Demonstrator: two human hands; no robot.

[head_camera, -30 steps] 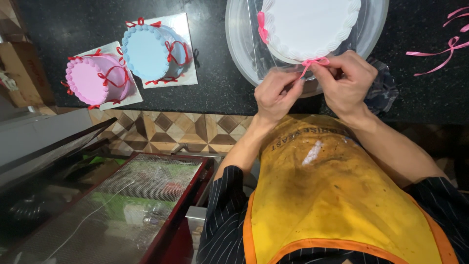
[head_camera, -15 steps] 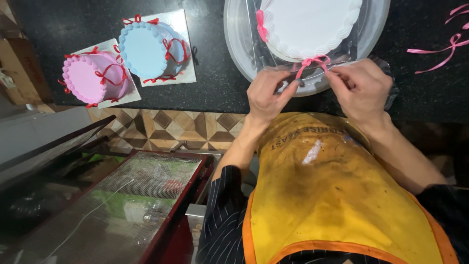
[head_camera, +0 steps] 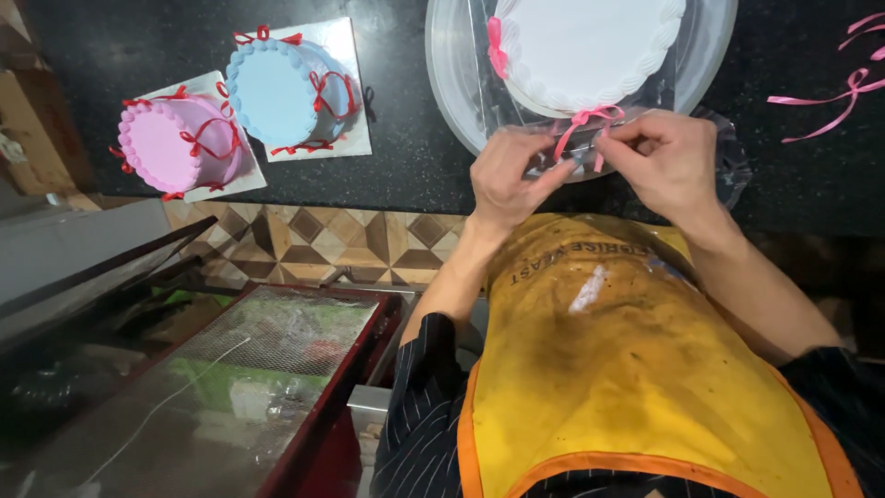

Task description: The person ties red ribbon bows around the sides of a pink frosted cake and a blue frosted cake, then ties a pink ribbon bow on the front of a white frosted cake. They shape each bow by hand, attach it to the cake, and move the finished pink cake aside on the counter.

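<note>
Small pink ribbon bow [head_camera: 584, 122], pinched against white scalloped cake's [head_camera: 590, 46] near edge

Cake [head_camera: 590, 46] sat on the turntable [head_camera: 452, 65] before me on the tabletop [head_camera: 406, 157], two smaller cakes [head_camera: 277, 92] well apart to its left, loose ribbons [head_camera: 830, 97] to its right

— Looking from where?
— From the head, steeply down over the chest and yellow apron [head_camera: 636, 369], facing the black counter [head_camera: 406, 157] across its near edge.
— How close?
— Close enough for both hands, left hand [head_camera: 512, 175] and right hand [head_camera: 668, 161], to fill the upper middle, just past the near edge. White cake [head_camera: 590, 46] cut off by the top border; pink cake [head_camera: 180, 143] and blue cake [head_camera: 281, 92] out toward the left.
— Any second view?
— Only this one, so nothing shared. Below the counter edge, patterned tiles [head_camera: 304, 240] and a glass-topped case [head_camera: 212, 397].
</note>
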